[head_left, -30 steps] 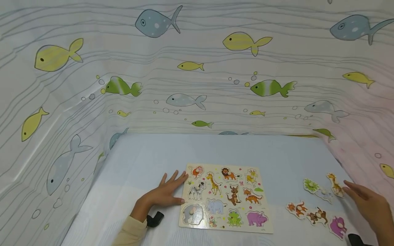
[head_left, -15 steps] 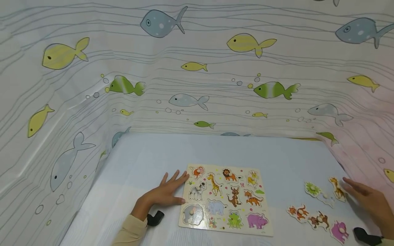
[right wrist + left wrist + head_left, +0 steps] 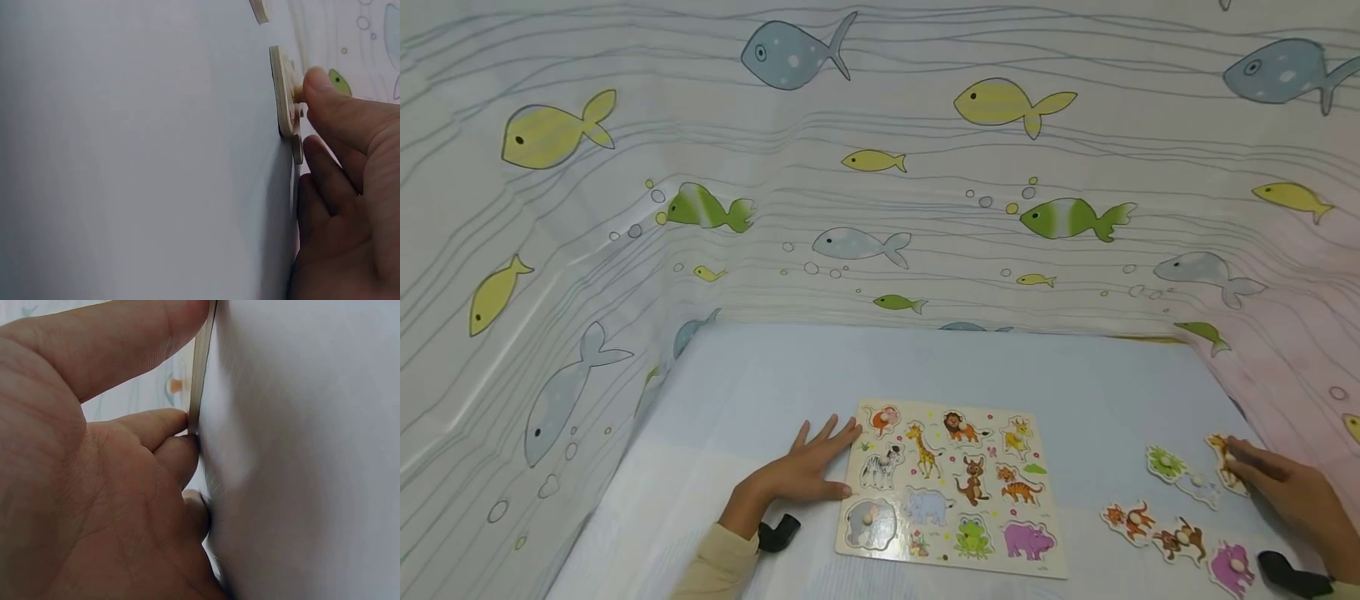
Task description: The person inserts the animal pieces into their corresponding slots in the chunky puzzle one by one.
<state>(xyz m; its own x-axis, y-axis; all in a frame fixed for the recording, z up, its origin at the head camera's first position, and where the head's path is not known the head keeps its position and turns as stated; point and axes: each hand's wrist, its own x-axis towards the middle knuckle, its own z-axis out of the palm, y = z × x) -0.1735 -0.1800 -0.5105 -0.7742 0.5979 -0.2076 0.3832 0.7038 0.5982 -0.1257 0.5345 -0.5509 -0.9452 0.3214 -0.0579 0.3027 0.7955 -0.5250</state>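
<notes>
A wooden animal puzzle board (image 3: 951, 487) lies on the table. My left hand (image 3: 797, 475) is spread flat at its left side, and the fingertips and thumb touch the board's edge in the left wrist view. At the far right, my right hand (image 3: 1292, 492) is over a giraffe puzzle piece (image 3: 1221, 454), partly covering it. In the right wrist view the thumb is at the knob (image 3: 299, 94) of that piece, which still lies on the table; the index fingertip is hidden. The board holds a knobbed elephant piece (image 3: 870, 523) at its lower left.
Loose pieces lie left of my right hand: a green one (image 3: 1167, 463), a pale one (image 3: 1199, 490), an orange tiger-like one (image 3: 1127, 522), a brown one (image 3: 1180, 540) and a purple one (image 3: 1231, 568). Fish-patterned cloth (image 3: 850, 200) surrounds the table (image 3: 760, 375).
My right hand has moved left and in over the giraffe piece, its thumb and fingers closing on it. My left hand stays at the board's edge. The head view has shifted slightly.
</notes>
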